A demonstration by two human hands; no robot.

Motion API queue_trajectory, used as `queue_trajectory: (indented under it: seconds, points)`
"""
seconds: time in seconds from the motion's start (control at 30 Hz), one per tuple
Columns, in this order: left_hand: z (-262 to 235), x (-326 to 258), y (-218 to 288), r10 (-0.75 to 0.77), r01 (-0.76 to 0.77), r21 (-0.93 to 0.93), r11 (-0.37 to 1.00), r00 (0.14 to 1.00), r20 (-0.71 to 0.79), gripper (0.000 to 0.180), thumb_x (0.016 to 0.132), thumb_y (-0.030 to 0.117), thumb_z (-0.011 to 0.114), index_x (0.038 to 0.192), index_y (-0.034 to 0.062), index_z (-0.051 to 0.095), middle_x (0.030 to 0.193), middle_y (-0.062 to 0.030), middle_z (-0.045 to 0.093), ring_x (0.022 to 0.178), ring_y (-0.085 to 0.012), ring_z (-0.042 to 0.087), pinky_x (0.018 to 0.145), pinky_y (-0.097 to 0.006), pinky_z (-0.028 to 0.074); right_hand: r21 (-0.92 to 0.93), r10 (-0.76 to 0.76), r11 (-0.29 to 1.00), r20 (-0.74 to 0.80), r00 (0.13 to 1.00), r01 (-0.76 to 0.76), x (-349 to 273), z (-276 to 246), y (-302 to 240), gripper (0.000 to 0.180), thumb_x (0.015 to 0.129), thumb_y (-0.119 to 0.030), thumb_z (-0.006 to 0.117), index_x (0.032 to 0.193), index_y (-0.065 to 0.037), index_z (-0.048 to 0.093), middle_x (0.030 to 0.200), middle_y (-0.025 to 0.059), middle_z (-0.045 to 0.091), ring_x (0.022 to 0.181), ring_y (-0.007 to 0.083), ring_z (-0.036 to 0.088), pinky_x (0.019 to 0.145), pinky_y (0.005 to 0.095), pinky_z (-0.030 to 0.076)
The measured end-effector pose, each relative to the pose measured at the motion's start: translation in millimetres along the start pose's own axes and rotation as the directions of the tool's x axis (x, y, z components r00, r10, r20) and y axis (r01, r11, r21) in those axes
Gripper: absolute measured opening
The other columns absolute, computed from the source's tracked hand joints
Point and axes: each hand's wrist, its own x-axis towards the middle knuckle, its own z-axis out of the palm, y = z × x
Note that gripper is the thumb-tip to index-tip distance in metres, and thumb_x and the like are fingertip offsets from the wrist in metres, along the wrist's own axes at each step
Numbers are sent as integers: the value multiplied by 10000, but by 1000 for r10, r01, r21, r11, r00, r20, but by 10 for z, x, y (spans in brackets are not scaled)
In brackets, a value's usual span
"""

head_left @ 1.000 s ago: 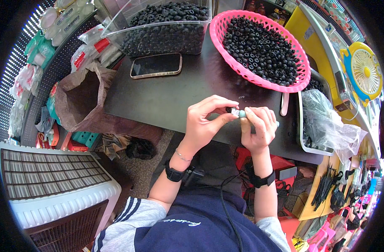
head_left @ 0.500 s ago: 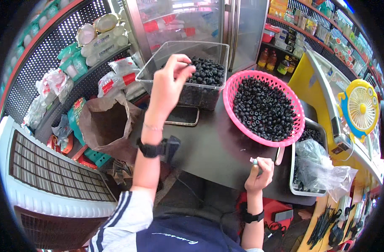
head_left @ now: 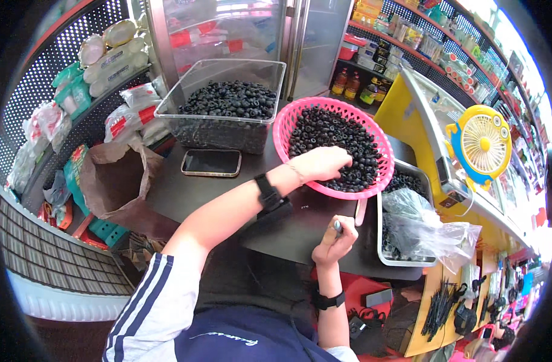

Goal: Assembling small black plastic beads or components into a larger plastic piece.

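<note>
My left hand (head_left: pixel 324 163) is down in the pink plastic basket (head_left: pixel 280 134), over its near side. Its fingers are bent and pressed together among the small black ring-shaped pieces (head_left: pixel 324 128) there; whatever they pinch is hidden. Close to the table's near edge, my right hand (head_left: pixel 336 241) is closed around a small teal-and-silver object (head_left: pixel 337 225), of which only the tip shows. A clear square tub (head_left: pixel 274 120) with more black pieces stands left of the basket.
A phone (head_left: pixel 212 162) lies before the tub on the dark table (head_left: pixel 276 232). Right of the basket is a tray (head_left: pixel 381 241) of black pieces, partly covered by a plastic bag (head_left: pixel 417 217). A brown paper bag (head_left: pixel 116 181) is at left, a yellow-and-blue fan (head_left: pixel 482 148) at right.
My left hand has moved right, from above the clear tub down into the pink basket. The whole view has shifted slightly; my right hand stays closed near the table edge.
</note>
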Motion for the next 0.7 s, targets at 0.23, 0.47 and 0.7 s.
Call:
queue_trajectory:
  seconds: [0.23, 0.47, 0.7]
  points:
    - [124, 110, 29, -147, 151, -40, 988, 985, 93, 183, 724, 71, 724, 885, 28, 647, 963, -159, 584, 876, -350, 631, 774, -433, 506, -8, 21, 1000, -22, 1000, -21, 24, 36, -70, 186, 912, -46, 534, 1075, 3, 459, 910, 164, 572, 779, 262, 539, 715, 354, 450]
    - [150, 117, 28, -14, 11, 62, 998, 999, 52, 159, 779, 145, 705, 868, 18, 672, 931, -185, 612, 844, -358, 643, 759, -434, 515, -54, 71, 996, -8, 997, -72, -6, 25, -81, 155, 951, -77, 504, 1069, 6, 448, 929, 149, 558, 795, 232, 530, 724, 334, 442]
    - [-217, -85, 119, -39, -30, -166, 986, 918, -395, 156, 784, 108, 689, 868, -24, 689, 754, -183, 681, 715, -268, 694, 682, -363, 545, -54, 109, 992, -26, 994, -110, -13, 22, -79, 173, 962, -110, 505, 1070, 16, 459, 951, 134, 560, 803, 189, 528, 722, 303, 437]
